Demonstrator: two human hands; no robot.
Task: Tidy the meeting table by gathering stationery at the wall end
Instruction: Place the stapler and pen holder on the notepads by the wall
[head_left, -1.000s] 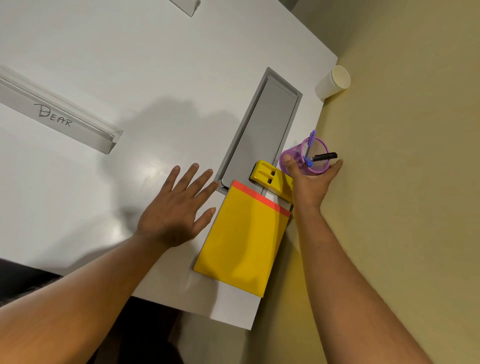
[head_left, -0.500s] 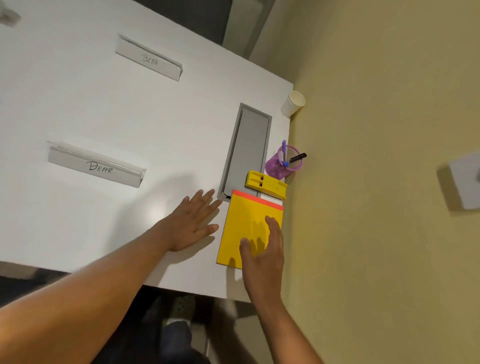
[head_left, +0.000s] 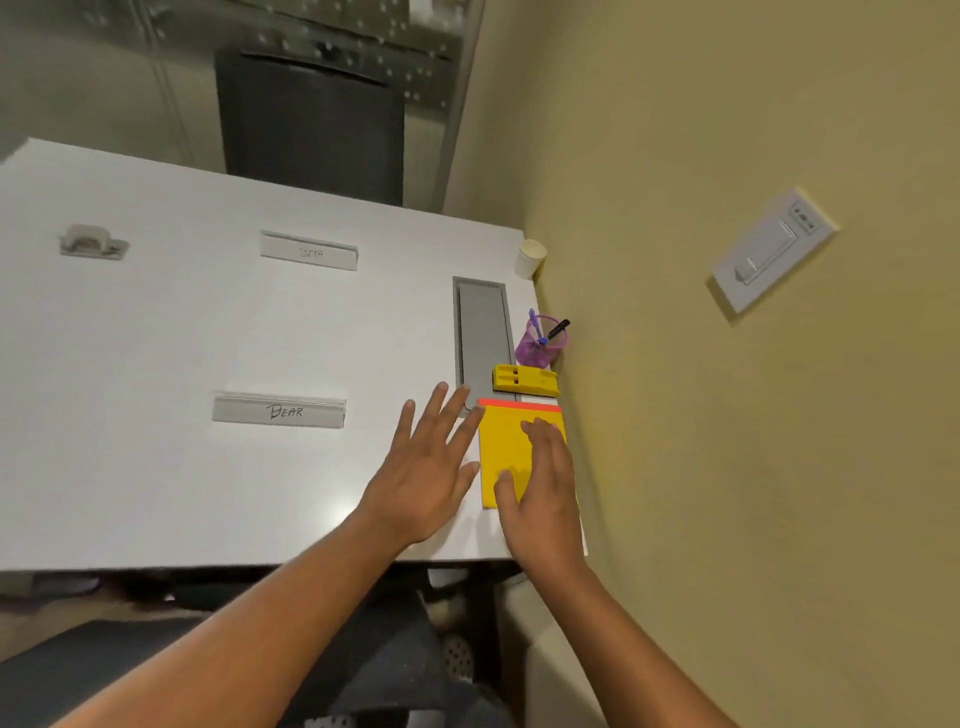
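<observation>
White table (head_left: 208, 338): right hand (head_left: 545, 493) fingers flat on yellow notepad (head_left: 501, 441) (left hand (head_left: 426, 467) splayed beside).

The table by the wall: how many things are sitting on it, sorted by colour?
Yellow: 2, the notepad and the hole punch.
Purple: 1, the mesh pen cup.
White or clear: 4, the paper cup, the two name stands marked Beta and Bear, and a small blurred holder.
Total: 7.
</observation>
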